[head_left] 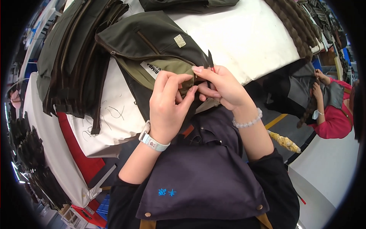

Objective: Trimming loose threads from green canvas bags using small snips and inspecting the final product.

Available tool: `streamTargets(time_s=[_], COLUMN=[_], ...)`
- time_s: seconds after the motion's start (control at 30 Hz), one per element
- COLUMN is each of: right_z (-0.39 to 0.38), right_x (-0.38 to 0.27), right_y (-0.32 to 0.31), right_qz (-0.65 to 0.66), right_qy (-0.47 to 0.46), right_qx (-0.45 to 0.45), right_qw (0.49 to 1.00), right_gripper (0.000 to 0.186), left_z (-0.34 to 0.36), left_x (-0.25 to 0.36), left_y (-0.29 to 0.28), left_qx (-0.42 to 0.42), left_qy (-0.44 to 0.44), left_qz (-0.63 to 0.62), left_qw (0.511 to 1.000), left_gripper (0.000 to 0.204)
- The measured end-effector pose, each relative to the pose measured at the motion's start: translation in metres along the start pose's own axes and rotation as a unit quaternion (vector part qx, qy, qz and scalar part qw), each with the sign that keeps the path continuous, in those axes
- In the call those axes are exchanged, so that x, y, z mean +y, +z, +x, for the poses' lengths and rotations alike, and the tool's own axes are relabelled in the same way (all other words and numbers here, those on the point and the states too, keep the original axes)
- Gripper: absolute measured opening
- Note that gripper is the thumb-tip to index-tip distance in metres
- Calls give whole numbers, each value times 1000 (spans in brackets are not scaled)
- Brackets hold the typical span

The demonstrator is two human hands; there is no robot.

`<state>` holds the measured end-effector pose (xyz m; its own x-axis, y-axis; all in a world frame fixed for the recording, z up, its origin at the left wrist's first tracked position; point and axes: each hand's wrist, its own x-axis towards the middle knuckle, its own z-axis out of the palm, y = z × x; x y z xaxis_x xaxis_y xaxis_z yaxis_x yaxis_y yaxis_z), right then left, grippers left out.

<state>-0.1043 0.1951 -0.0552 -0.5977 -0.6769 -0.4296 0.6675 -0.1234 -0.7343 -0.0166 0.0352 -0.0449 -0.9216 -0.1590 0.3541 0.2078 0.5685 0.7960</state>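
A dark green bag lies on the white-covered table before me, its zipped opening spread and its olive lining showing with a white label inside. My left hand is closed at the near end of the opening, thumb and fingers pinching the bag's edge. Thumb and fingers of my right hand grip the same edge. Tucked in that hand is a pair of small scissors, dark blades pointing up and away, with a bit of red at the handle. Fingers hide the exact spot pinched; a loose thread cannot be made out.
Several dark zippered bags are stacked at the left of the white table. Another dark piece lies at the far edge. Brown braided-looking strips hang at far right. A co-worker in a pink top handles dark material at right.
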Motion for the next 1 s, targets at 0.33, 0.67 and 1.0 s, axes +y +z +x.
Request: streamTargets(time_s=[0.33, 0.67, 1.0], right_z=[-49, -56, -51], right_x=[33, 38, 35], right_y=[-5, -7, -3], right_qz=[-196, -465, -536], right_qy=[-276, -356, -407], right_qx=[187, 227, 207], right_qw=[922, 778, 710], right_gripper=[27, 24, 18], left_z=[-9, -7, -5], left_x=[-4, -2, -7], left_y=[3, 2, -1], left_qx=[-20, -37, -65], left_qy=[1, -74, -41], left_qz=[-12, -91, -59], left_qw=[1000, 992, 995], left_gripper=[37, 22, 10])
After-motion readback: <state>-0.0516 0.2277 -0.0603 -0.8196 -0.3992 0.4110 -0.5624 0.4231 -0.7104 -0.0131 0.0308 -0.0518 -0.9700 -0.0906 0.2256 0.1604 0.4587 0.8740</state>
